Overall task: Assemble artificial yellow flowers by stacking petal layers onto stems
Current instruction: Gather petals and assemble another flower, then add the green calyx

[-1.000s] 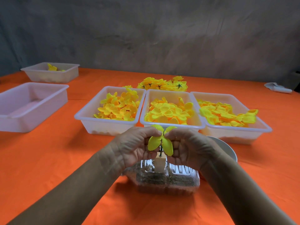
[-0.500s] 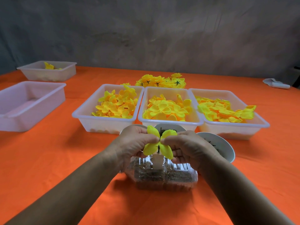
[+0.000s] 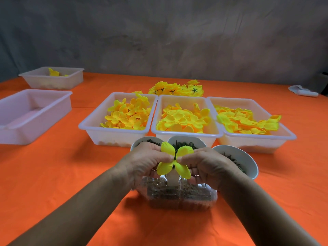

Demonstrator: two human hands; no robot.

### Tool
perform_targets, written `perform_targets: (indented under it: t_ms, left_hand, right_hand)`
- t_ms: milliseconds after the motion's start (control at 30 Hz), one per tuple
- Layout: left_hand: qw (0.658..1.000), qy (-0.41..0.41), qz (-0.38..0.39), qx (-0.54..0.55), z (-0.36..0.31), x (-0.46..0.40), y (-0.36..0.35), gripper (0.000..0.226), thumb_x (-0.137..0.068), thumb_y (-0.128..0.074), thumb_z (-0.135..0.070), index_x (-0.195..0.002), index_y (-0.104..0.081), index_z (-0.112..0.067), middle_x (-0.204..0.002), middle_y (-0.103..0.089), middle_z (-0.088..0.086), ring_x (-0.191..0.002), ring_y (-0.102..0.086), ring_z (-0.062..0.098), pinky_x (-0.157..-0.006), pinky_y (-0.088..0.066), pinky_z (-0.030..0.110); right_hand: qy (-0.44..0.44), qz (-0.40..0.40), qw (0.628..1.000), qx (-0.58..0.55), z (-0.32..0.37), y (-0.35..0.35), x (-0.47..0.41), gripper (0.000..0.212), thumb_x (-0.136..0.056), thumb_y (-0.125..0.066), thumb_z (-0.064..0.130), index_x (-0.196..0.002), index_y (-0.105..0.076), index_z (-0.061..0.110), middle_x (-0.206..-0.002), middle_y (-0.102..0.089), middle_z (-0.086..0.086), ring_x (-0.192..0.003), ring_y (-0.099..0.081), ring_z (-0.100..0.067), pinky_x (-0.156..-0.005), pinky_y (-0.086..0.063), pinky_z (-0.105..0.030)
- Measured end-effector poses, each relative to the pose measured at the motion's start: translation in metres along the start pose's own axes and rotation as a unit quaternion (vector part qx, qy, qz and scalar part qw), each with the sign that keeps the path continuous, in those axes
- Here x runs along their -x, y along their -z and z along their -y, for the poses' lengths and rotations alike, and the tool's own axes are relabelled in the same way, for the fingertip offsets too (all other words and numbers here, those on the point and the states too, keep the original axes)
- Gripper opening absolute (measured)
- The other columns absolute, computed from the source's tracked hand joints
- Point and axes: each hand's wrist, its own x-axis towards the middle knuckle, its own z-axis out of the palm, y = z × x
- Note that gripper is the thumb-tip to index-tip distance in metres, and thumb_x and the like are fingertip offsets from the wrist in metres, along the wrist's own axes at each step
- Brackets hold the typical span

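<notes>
At lower centre, the left hand [image 3: 145,161] and right hand [image 3: 204,164] pinch a yellow petal layer [image 3: 174,162] from both sides, apparently steadying it on the dark stem [image 3: 176,153].

A four-lobed yellow petal layer [image 3: 174,162] sits spread open on a dark stem [image 3: 176,153].
</notes>
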Motion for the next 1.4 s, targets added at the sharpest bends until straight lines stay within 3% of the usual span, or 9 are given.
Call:
perform_targets:
  t_ms: [400,633,733,833,967,1033,1167,1400]
  left_hand:
    - [0.999,0.045,0.024,-0.011,-0.003,-0.003,0.001,0.010,-0.087,-0.062,-0.007,-0.077,-0.065,-0.011,-0.053,-0.062,-0.003,-0.043,-0.053,0.005,-0.040,-0.040,0.014]
    - [0.997,0.061,0.040,0.000,0.000,-0.005,0.004,0.004,-0.086,-0.063,-0.010,-0.089,-0.065,-0.011,-0.066,-0.063,0.001,-0.054,-0.054,0.009,-0.050,-0.043,0.019]
    - [1.000,0.005,-0.025,0.004,0.003,-0.001,0.003,0.015,-0.079,-0.072,-0.007,-0.087,-0.061,-0.013,-0.067,-0.061,0.001,-0.053,-0.054,0.009,-0.045,-0.042,0.017]
    - [0.973,-0.142,-0.139,-0.116,0.008,0.001,0.004,0.042,-0.068,-0.082,-0.010,-0.100,-0.059,-0.025,-0.091,-0.058,-0.002,-0.075,-0.054,0.009,-0.066,-0.046,0.019]
    - [0.923,-0.285,-0.139,-0.217,0.008,0.007,0.004,0.028,-0.064,-0.084,-0.017,-0.087,-0.072,-0.027,-0.099,-0.063,-0.011,-0.092,-0.055,-0.004,-0.074,-0.038,0.006]
    - [0.918,-0.298,-0.130,-0.226,0.008,0.007,0.002,0.021,-0.062,-0.086,-0.020,-0.080,-0.075,-0.023,-0.097,-0.064,-0.010,-0.095,-0.058,-0.001,-0.078,-0.039,0.008]
    - [0.920,-0.305,-0.116,-0.215,0.009,0.004,-0.002,0.015,-0.062,-0.086,-0.019,-0.074,-0.077,-0.014,-0.088,-0.066,-0.007,-0.091,-0.062,0.007,-0.084,-0.047,0.025]
    - [0.927,-0.300,-0.078,-0.211,0.009,-0.004,0.002,0.013,-0.064,-0.084,-0.021,-0.068,-0.076,-0.012,-0.087,-0.065,-0.009,-0.088,-0.063,0.008,-0.084,-0.049,0.030]
  right_hand:
    - [-0.031,0.023,0.998,-0.050,-0.002,0.001,-0.004,0.012,-0.088,-0.059,0.002,-0.078,-0.062,0.008,-0.053,-0.065,-0.003,-0.041,-0.060,-0.007,-0.040,-0.044,-0.015]
    - [-0.027,0.009,0.998,-0.061,-0.006,0.003,-0.004,0.011,-0.086,-0.061,0.001,-0.080,-0.061,0.010,-0.057,-0.066,-0.004,-0.041,-0.059,-0.008,-0.039,-0.044,-0.016]
    - [-0.007,-0.004,0.998,-0.066,-0.008,0.003,-0.002,0.010,-0.086,-0.061,0.000,-0.086,-0.062,0.010,-0.056,-0.066,-0.002,-0.041,-0.058,-0.007,-0.039,-0.044,-0.016]
    - [0.018,-0.022,0.998,-0.059,-0.009,0.003,0.000,0.012,-0.085,-0.062,0.001,-0.093,-0.063,0.010,-0.058,-0.068,-0.001,-0.042,-0.059,-0.006,-0.040,-0.044,-0.015]
    - [0.021,-0.033,0.998,-0.053,-0.009,0.002,0.002,0.017,-0.083,-0.064,0.002,-0.098,-0.061,0.011,-0.059,-0.068,0.000,-0.043,-0.059,-0.006,-0.041,-0.045,-0.016]
    - [0.022,-0.036,0.997,-0.057,-0.009,0.002,0.002,0.020,-0.082,-0.065,0.001,-0.099,-0.059,0.010,-0.058,-0.067,0.000,-0.042,-0.058,-0.006,-0.040,-0.044,-0.016]
    - [0.026,-0.043,0.998,-0.041,-0.010,0.002,0.003,0.025,-0.080,-0.068,0.002,-0.102,-0.059,0.010,-0.056,-0.066,0.002,-0.041,-0.056,-0.006,-0.041,-0.044,-0.016]
    - [0.029,-0.056,0.997,-0.035,-0.011,0.005,0.003,0.026,-0.079,-0.070,0.002,-0.098,-0.058,0.014,-0.064,-0.067,-0.002,-0.043,-0.056,-0.006,-0.041,-0.044,-0.017]
